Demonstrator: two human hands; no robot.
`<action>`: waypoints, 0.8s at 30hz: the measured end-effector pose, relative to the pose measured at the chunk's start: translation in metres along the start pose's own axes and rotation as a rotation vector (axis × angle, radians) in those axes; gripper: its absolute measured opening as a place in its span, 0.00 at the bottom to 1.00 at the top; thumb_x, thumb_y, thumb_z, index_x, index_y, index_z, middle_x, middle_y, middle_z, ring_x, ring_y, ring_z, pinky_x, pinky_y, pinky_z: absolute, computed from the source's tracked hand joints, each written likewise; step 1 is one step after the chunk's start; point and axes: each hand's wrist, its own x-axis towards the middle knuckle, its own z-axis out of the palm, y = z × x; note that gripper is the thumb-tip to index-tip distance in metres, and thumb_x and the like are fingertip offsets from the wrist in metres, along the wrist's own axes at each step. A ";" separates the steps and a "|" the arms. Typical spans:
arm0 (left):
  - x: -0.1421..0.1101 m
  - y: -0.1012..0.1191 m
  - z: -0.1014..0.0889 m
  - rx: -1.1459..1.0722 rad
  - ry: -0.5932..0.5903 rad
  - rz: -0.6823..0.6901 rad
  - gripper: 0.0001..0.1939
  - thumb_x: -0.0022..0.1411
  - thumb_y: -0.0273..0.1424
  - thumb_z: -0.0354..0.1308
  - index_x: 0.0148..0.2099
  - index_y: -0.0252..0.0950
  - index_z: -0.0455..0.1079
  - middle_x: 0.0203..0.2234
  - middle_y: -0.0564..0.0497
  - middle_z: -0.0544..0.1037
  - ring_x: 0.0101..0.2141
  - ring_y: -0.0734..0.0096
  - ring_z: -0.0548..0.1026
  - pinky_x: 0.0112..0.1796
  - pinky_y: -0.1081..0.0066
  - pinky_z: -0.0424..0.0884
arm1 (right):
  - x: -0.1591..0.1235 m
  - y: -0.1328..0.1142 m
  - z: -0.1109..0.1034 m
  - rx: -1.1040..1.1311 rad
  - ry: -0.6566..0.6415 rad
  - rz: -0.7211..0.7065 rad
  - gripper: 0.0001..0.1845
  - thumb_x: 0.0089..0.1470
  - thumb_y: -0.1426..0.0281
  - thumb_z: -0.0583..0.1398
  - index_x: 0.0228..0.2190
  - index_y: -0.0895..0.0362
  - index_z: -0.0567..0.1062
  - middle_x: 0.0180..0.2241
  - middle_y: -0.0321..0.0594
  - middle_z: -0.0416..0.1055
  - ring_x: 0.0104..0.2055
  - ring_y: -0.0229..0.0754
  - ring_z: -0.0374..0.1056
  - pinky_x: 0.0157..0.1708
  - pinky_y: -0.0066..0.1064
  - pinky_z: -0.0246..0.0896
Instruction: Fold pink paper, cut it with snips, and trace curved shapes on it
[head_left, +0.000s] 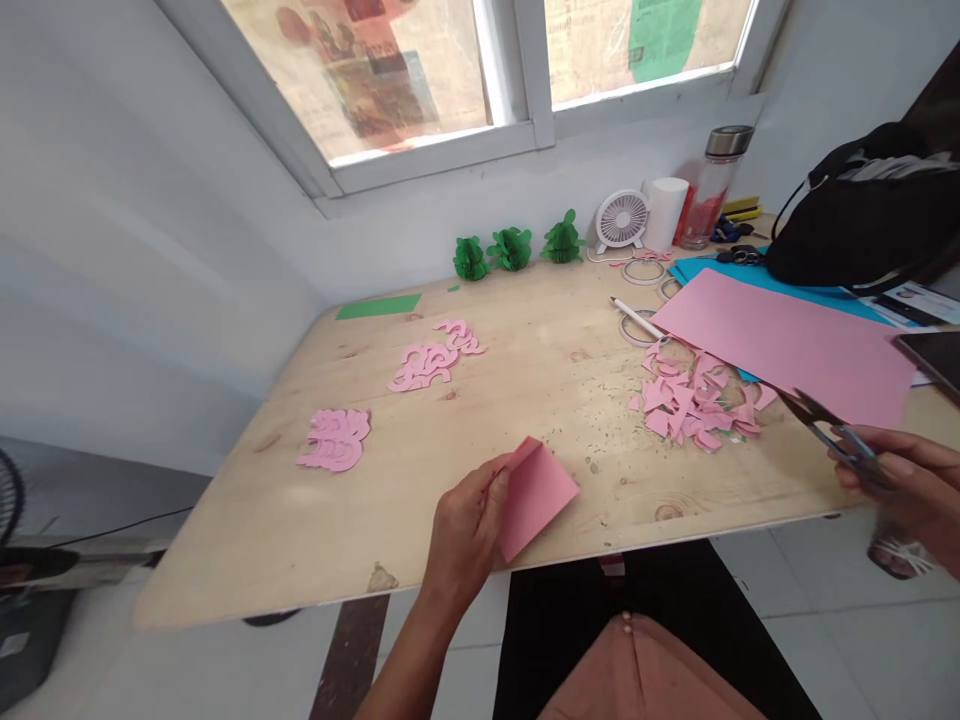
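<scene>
My left hand (466, 528) pinches a folded piece of pink paper (534, 495) over the near edge of the wooden table (420, 430). At the right edge of the view my right hand (904, 485) grips a pair of scissors (829, 430), blades pointing left and slightly apart. A heap of pink paper scraps (694, 398) lies between the two hands, further back. Two groups of cut pink curved shapes lie on the left half: one pile (336, 438) near the left edge, another (435, 358) toward the middle.
A large pink sheet (787, 340) lies over blue paper (757, 275) at the right. Three green paper balls (512, 248), a small white fan (621, 220), a bottle (709, 190), a pen (636, 317), wire rings and a black bag (870, 215) stand along the back and right. A green sheet (379, 307) lies at back left.
</scene>
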 end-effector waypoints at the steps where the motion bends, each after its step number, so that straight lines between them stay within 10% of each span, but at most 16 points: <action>1: 0.001 0.002 0.000 -0.037 0.027 -0.026 0.17 0.66 0.38 0.47 0.48 0.39 0.73 0.39 0.51 0.80 0.39 0.65 0.76 0.38 0.70 0.72 | -0.005 -0.006 0.008 0.259 -0.060 0.159 0.16 0.53 0.53 0.58 0.40 0.45 0.77 0.37 0.48 0.78 0.31 0.51 0.74 0.27 0.41 0.68; 5: -0.002 0.012 0.005 -0.182 0.108 -0.100 0.16 0.66 0.39 0.48 0.39 0.36 0.74 0.28 0.53 0.76 0.30 0.70 0.73 0.31 0.75 0.67 | -0.022 -0.044 0.051 0.798 -0.222 0.426 0.20 0.41 0.57 0.67 0.39 0.47 0.78 0.42 0.45 0.75 0.30 0.44 0.69 0.30 0.36 0.70; 11: -0.014 0.021 0.016 -0.356 0.160 -0.126 0.17 0.66 0.40 0.49 0.43 0.35 0.74 0.31 0.50 0.78 0.35 0.67 0.75 0.34 0.72 0.71 | -0.042 -0.108 0.106 1.157 -0.502 0.437 0.20 0.37 0.66 0.70 0.37 0.49 0.76 0.37 0.40 0.73 0.31 0.38 0.65 0.32 0.31 0.67; 17: -0.023 0.020 0.027 -0.403 0.257 -0.112 0.20 0.67 0.40 0.48 0.57 0.39 0.68 0.51 0.47 0.74 0.53 0.62 0.70 0.53 0.62 0.67 | -0.060 -0.135 0.128 1.255 -0.693 0.430 0.16 0.44 0.67 0.68 0.37 0.50 0.74 0.32 0.37 0.72 0.22 0.31 0.57 0.24 0.26 0.57; 24: -0.030 0.019 0.040 -0.345 0.320 -0.017 0.20 0.69 0.35 0.44 0.61 0.46 0.62 0.59 0.52 0.67 0.60 0.67 0.62 0.59 0.61 0.60 | -0.079 -0.153 0.145 1.200 -0.587 0.337 0.14 0.48 0.63 0.66 0.38 0.50 0.72 0.36 0.37 0.72 0.22 0.30 0.57 0.23 0.25 0.54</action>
